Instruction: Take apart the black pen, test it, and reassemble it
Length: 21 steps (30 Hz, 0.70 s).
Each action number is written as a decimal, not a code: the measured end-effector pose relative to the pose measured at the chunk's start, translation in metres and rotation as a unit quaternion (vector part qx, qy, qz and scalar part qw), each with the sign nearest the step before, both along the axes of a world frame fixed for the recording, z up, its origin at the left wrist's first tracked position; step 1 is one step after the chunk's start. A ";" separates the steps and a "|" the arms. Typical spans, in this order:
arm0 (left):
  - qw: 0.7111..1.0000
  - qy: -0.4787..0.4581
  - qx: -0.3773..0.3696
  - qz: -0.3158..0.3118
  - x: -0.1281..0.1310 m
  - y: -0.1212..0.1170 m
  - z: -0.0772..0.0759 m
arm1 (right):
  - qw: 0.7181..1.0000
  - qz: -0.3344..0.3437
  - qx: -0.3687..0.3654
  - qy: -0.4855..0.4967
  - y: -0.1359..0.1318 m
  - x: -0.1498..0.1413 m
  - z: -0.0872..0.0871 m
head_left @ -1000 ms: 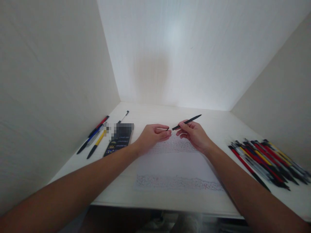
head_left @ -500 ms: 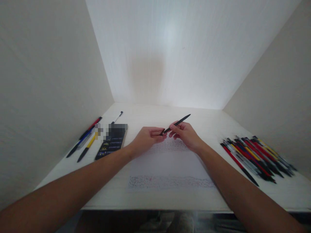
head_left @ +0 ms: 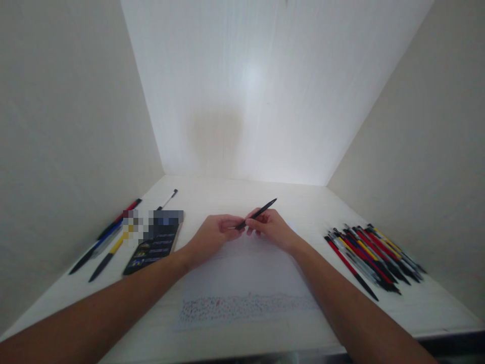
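I see a slim black plastic pen (head_left: 258, 213) held tilted above the white surface (head_left: 235, 189), its far end pointing up and right, away from me. Its near end sits between my left grip (head_left: 214, 235) and right grip (head_left: 270, 227), fingertips pinching it.

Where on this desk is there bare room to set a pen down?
Bare desk lies behind the hands, and between the paper and the pen pile at right. The left is crowded: loose pens, dark box.

paper (head_left: 246, 283) centre on desk (head_left: 428, 308) — card (head_left: 153, 242) left | pens (head_left: 371, 253) right
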<state>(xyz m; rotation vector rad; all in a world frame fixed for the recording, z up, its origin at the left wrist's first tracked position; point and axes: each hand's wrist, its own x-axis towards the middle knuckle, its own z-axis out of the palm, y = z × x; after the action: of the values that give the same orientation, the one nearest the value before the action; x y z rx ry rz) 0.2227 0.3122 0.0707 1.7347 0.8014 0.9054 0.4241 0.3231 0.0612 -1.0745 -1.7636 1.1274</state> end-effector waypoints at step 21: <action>0.996 0.028 -0.039 0.076 0.005 -0.008 0.013 | 0.992 -0.103 0.064 0.044 -0.006 -0.016 0.000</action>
<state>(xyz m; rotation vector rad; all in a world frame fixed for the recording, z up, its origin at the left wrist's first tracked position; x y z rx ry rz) 0.2273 0.3037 0.0834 1.6532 1.0042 0.9174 0.4083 0.3167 0.0607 -1.0853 -1.5928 0.9087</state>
